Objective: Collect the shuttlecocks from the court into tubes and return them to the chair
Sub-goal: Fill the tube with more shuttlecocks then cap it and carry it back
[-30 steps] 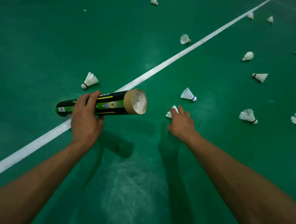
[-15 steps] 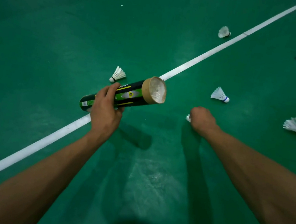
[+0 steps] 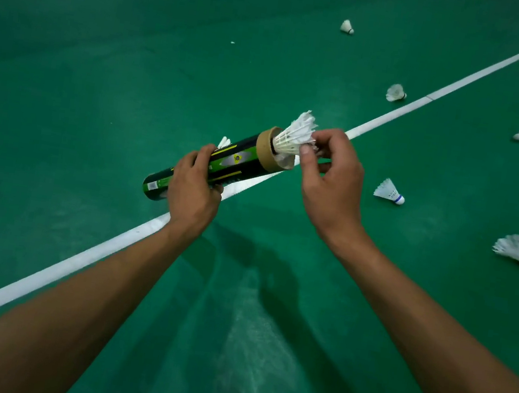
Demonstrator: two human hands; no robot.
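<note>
My left hand [image 3: 193,187] grips a black and green shuttlecock tube [image 3: 236,162] around its middle, its tan open mouth pointing up and right. My right hand [image 3: 332,173] pinches a white feather shuttlecock [image 3: 294,134] whose cork end sits inside the tube's mouth while the feathers stick out. Another shuttlecock [image 3: 224,141] peeks out from behind the tube. Several more lie on the green court to the right, among them one with a blue band [image 3: 389,191] and one with a black band [image 3: 514,249].
A white court line [image 3: 80,258] runs diagonally from lower left to upper right under my hands. More shuttlecocks lie farther off, one [image 3: 395,92] beside the line and one [image 3: 347,27] beyond it. The floor is green court surface all round.
My right hand picked a shuttlecock off the floor and brought it up to the tube's mouth. The left hand kept its grip on the tube and raised it slightly.
</note>
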